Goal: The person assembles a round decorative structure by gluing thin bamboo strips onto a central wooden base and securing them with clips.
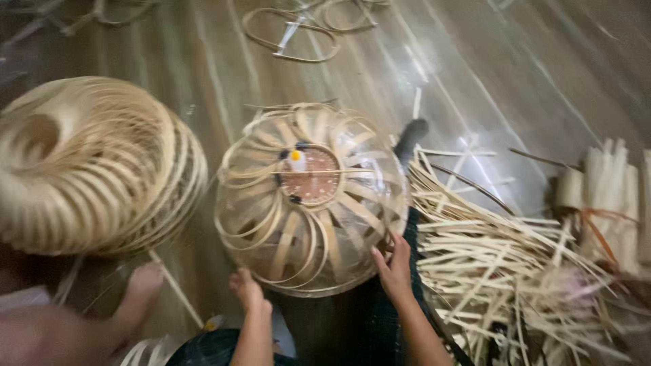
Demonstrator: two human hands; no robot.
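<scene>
Hands first: left hand is gripping the lower rim of the bamboo strip lampshade at six o'clock, fingers closed on its edge; right hand is pressing the same rim at four o'clock, fingers together and curled over the strips. Lampshade is sitting centre, its round wooden disc facing up. Bare foot is resting at eight o'clock. Loose bamboo strips are lying heaped at three o'clock. Finished woven shade is lying at nine o'clock. Bent bamboo hoops are lying on the wooden floor at twelve o'clock, well apart.
</scene>
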